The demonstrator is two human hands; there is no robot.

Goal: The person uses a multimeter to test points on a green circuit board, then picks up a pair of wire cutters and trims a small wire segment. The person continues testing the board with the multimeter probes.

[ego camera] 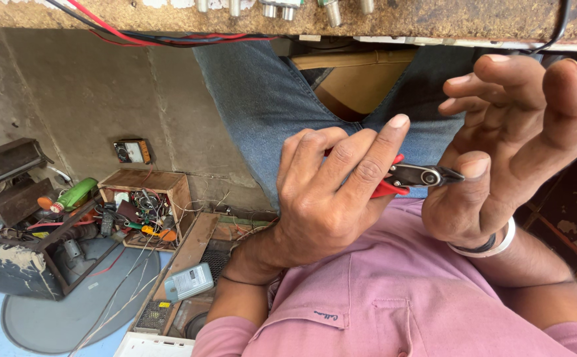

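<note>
Head view: two hands, left hand [331, 198] and right hand [509, 142], one cutter [415, 177].

— How do the 2 hands sit?
— The left hand [331, 192] is curled in a closed grip, index finger stretched out straight. The right hand [513, 139] is loosely open, fingers bent, its thumb tip beside the left index finger.
— Wrists?
— Both bent inward.

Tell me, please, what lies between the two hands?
Small red-handled metal cutters, gripped by the left hand, tips touching the right hand, in the head view.
</note>
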